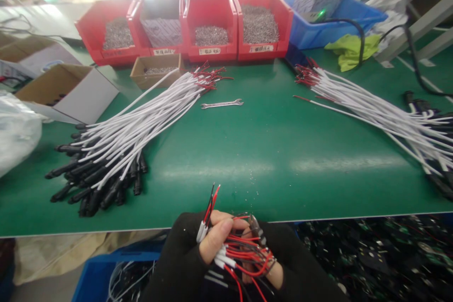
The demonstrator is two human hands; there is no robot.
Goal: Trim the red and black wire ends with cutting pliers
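My left hand (215, 238) is closed, pinching white cables (202, 230) whose stripped ends show thin red and black wires (213, 203). A larger bunch of red and black wires (247, 252) hangs between my hands, above my lap. My right hand (274, 273) is partly hidden behind that bunch. Its fingers are curled around a small pair of pliers (255, 229), of which mainly the metal jaws show. The jaws are close to my left fingertips, near a red wire. Whether they touch the wire I cannot tell.
White cables (148, 118) with black connectors lie in a pile at left, another cable pile (371, 113) at right. A wrench (222, 104) lies between them on the green table (247, 151). Red bins (211, 47), a blue crate (354, 14) and cardboard boxes (71, 94) line the back and left.
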